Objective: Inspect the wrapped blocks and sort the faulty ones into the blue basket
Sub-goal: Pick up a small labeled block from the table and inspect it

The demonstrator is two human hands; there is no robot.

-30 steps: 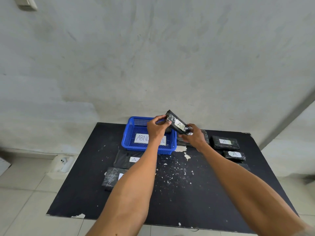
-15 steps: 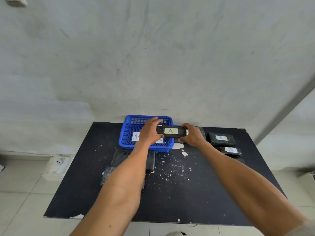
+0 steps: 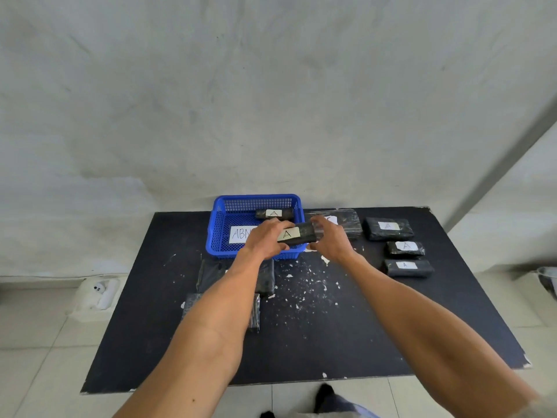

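Note:
Both hands hold one black wrapped block (image 3: pixel 297 234) with a white "A" label, level above the front right part of the blue basket (image 3: pixel 221 224). My left hand (image 3: pixel 265 239) grips its left end and my right hand (image 3: pixel 328 239) its right end. Inside the basket lies another labelled block (image 3: pixel 273 213) near the back wall, plus a white sign reading "ABN…". Three labelled blocks (image 3: pixel 388 228) (image 3: pixel 405 248) (image 3: pixel 407 267) lie at the right, and a larger one (image 3: pixel 346 223) sits just right of the basket.
The black table (image 3: pixel 331 327) has white chipped patches in its middle. Two dark wrapped blocks (image 3: pixel 211 273) (image 3: pixel 193 306) lie under my left forearm. A grey wall stands behind; a white device (image 3: pixel 101 292) sits on the tiled floor at left.
The held block went from tilted up above the basket to level and lower over the basket's front right. The camera view shifted, showing a block inside the basket.

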